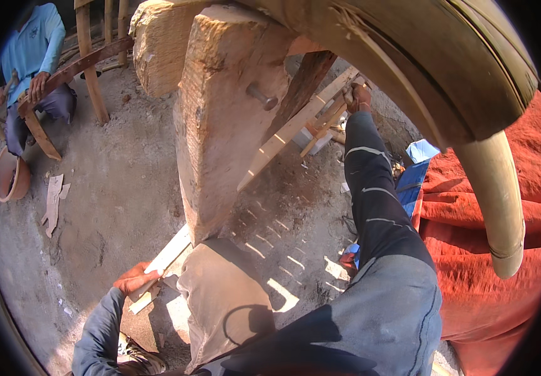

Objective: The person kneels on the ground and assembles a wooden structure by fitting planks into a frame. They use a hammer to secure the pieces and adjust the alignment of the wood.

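My left hand (136, 279), low at the left, is closed around the near end of a pale wooden strip (173, 247). That strip runs up behind a thick, rough wooden post (220, 106) with a metal bolt (262, 97) sticking out of its face. My right hand (357, 97), stretched far forward, is closed at the far end of a long pale strip (298, 125) that comes out on the post's other side. Whether both ends belong to one piece is hidden by the post. Several thinner wooden pieces (325, 125) lie beneath my right hand.
Bamboo poles (499, 200) overhang the upper right, above red cloth (471, 263). At the far left a person in a light blue shirt (32, 44) has a hand on a brown plank (76, 69). An orange-brown bucket (12, 175) and wood scraps (53, 203) are on the dusty ground.
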`<state>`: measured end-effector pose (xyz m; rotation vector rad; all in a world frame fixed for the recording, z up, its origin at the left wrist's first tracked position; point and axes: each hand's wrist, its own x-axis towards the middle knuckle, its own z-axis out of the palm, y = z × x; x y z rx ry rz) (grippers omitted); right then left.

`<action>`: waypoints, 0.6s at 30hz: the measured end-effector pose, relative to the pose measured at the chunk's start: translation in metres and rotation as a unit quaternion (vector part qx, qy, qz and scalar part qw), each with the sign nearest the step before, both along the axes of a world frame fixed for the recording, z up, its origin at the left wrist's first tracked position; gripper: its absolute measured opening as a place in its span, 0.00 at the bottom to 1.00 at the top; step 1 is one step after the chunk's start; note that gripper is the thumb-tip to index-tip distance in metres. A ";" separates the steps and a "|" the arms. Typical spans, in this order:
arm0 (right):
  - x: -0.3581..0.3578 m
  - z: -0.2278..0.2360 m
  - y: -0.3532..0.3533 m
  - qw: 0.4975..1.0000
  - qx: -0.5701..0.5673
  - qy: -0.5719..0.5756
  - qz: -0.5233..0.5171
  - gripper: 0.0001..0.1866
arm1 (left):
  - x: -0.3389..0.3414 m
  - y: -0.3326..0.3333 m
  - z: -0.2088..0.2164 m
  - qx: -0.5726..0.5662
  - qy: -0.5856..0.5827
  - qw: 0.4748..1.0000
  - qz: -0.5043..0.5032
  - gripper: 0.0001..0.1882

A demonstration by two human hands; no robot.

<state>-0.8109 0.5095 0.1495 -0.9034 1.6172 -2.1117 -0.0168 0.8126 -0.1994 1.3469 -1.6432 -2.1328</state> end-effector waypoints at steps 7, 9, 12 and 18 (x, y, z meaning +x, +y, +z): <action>0.117 -0.117 0.028 0.993 -0.004 0.047 0.105 0.08 | 0.065 0.039 0.016 0.007 -0.085 0.995 0.048 0.32; 0.125 -0.130 0.041 0.989 -0.052 0.057 0.124 0.12 | 0.071 0.040 0.020 0.014 -0.077 0.996 0.049 0.31; 0.091 -0.101 0.034 0.962 -0.247 -0.081 -0.079 0.13 | 0.042 0.024 0.003 0.011 -0.040 0.999 0.023 0.28; 0.107 -0.115 0.045 0.979 0.033 -0.063 0.190 0.09 | 0.053 0.017 0.010 -0.007 -0.083 0.996 0.042 0.32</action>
